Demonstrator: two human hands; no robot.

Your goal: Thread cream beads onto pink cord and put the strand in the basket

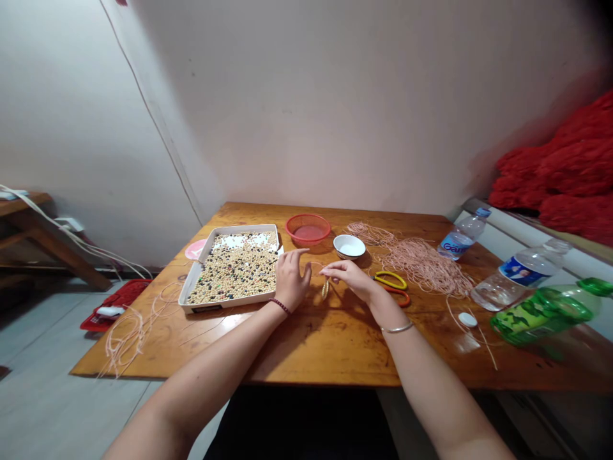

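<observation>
Head view, one worktable. Item in hand: a thin pale pink cord with a short run of small beads (325, 287), hanging just above the wooden tabletop (335, 345) between the two hands. The right hand (352, 276) pinches the cord at its fingertips; the left hand (291, 278) is half open beside it, fingers spread and curved, thumb toward the cord, and whether it grips the strand cannot be told. Progress, judged: only a few beads look strung, so the piece seems early.

Supply: shallow white rectangular tray of mixed tan and dark beads (233, 267), just left of the left hand, still well filled. Heap of pink cut cords (421, 262), right of centre; further loose cords (127, 332) at the table's left edge.

Adjacent: yellow and orange handled scissors (393, 286) near the right wrist; small white bowl (349, 246); red plastic basket (308, 228); two clear water bottles (517, 275); green plastic bottle (546, 313); white bottle cap (467, 319).
</observation>
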